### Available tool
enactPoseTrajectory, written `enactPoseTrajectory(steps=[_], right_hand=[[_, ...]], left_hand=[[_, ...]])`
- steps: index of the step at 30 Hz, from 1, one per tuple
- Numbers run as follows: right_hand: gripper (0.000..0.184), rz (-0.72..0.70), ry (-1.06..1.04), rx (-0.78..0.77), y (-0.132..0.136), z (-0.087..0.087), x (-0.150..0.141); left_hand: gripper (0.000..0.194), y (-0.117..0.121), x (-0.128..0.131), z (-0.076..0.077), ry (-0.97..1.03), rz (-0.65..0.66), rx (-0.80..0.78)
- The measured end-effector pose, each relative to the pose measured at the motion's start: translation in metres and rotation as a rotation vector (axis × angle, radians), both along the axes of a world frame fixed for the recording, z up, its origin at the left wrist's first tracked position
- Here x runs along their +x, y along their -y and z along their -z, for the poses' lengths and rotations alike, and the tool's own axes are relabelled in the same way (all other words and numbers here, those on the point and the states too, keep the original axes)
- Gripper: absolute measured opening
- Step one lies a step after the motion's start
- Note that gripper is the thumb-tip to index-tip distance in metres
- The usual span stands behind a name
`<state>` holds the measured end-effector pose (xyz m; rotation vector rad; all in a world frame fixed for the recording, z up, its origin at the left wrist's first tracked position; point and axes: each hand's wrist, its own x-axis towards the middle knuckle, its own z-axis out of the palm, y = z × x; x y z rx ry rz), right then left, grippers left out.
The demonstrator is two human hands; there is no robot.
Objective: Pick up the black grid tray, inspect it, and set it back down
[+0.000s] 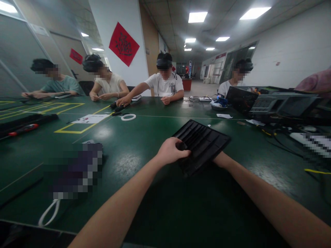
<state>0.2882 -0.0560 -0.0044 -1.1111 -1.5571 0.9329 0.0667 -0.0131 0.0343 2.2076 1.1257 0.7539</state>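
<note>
One big green table lies under both hands. Four other people sit far ahead of the hands. One gray machine sits ahead and to the right of the right hand. One black ribbed tray is right at the hands. The left hand is curled and holds the tray's near edge. The right hand goes under the tray, so I cannot tell its shape. One white cable coil lies ahead of the left hand.
</note>
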Motion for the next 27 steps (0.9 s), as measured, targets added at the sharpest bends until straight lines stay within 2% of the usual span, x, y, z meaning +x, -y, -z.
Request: enactPoseTrajectory(steps=[2,6,9,12,15,17,20,23,27], right_hand=[[0.047,0.087,0.011,-0.058,-0.009,-0.001,0.015],[0.045,0.539,0.026,0.002,-0.024,0.0,0.065],[0.035,0.928,0.218,-0.015,-0.023,0.005,0.107],[0.038,1.167,0.457,-0.198,-0.015,0.01,0.135],[0.045,1.202,0.613,-0.459,-0.009,0.01,0.145],[0.049,1.18,0.666,-0.538,-0.008,0.008,0.143],[0.058,1.24,0.715,-0.485,-0.008,0.003,0.132],[0.062,1.306,0.735,-0.417,-0.005,-0.001,0.121],[0.069,1.312,0.733,-0.46,-0.002,-0.002,0.12]], left_hand=[[0.038,-0.014,-0.014,-0.004,-0.017,-0.133,-0.001],[0.041,-0.043,-0.057,-0.008,-0.286,-0.467,0.101],[0.053,-0.058,-0.084,-0.004,-0.558,-0.729,0.122],[0.065,-0.067,-0.097,0.002,-0.664,-0.875,0.052],[0.068,-0.07,-0.097,0.004,-0.708,-0.882,0.035],[0.069,-0.07,-0.095,0.004,-0.734,-0.88,0.066],[0.069,-0.069,-0.094,0.002,-0.74,-0.896,0.1],[0.065,-0.068,-0.096,0.001,-0.762,-0.879,0.065],[0.064,-0.071,-0.099,0.0,-0.765,-0.854,-0.007]])
